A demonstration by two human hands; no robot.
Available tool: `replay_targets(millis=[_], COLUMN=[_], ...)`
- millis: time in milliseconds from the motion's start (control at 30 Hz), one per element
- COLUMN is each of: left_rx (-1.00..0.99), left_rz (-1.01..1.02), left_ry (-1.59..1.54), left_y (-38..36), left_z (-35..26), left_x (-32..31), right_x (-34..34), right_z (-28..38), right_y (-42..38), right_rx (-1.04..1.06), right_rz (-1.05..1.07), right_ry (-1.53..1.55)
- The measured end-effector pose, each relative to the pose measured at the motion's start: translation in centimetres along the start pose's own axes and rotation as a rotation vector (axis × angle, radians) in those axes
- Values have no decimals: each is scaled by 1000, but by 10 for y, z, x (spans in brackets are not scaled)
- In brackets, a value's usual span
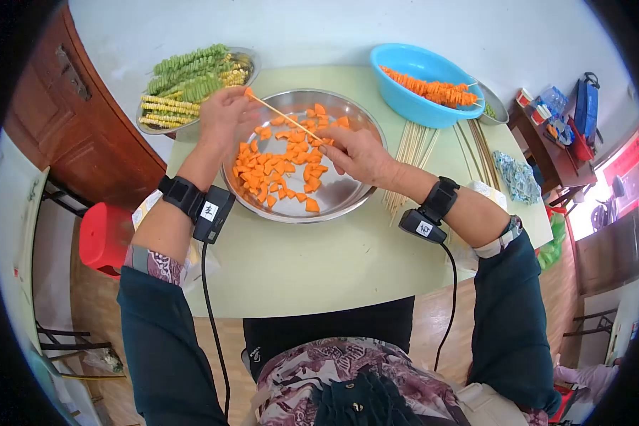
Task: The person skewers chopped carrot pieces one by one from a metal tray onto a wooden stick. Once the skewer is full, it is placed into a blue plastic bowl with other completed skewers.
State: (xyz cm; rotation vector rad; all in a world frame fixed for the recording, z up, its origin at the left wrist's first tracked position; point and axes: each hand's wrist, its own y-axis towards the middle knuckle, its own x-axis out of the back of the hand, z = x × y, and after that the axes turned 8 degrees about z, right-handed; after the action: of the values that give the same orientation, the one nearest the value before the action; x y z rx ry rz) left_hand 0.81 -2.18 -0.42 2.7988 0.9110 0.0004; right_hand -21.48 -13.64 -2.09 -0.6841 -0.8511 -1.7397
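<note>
A thin wooden skewer slants between my hands above a wide steel basin. My right hand pinches its lower end between thumb and fingers. At the upper end, my left hand has its fingers closed by an orange carrot piece on the skewer's tip. Part of the left fingers is blurred, so their exact grip is hard to see. Below, many cut carrot pieces lie in the basin, mostly on its left and middle.
Left of the basin, a metal bowl holds skewered green and yellow vegetables. A blue basin with carrot skewers stands back right. Bare skewers lie right of the steel basin. A red stool stands at left.
</note>
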Motion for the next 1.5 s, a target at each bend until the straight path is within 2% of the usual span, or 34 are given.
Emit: replay_targets(millis=[433, 600, 800, 933, 1233, 1300, 1433, 1500], left_rx=[-72, -236, -433, -418, -389, -285, -279, -339], left_rz=[-23, -78, -104, -113, -56, 2, 11, -17], left_ry=[90, 441, 580, 609, 471, 548, 550, 494], left_y=[4, 7, 8, 3, 8, 7, 6, 6], left_z=[5, 8, 13, 11, 14, 8, 8, 11], left_x=[3, 3, 4, 1, 6, 6, 4, 2], right_x=[2, 1, 0, -1, -1, -1, -2, -1], right_z=[3, 1, -1, -3, -3, -3, -6, -5], right_y=[-1, -1, -1, -2, -2, -1, -1, -1], right_rx=[-35, -23, 7, 27, -20, -14, 55, 51], right_rz=[22, 15, -1, -3, 14, 17, 10, 17], right_ry=[-12, -38, -60, -37, -60, -66, -88, -74])
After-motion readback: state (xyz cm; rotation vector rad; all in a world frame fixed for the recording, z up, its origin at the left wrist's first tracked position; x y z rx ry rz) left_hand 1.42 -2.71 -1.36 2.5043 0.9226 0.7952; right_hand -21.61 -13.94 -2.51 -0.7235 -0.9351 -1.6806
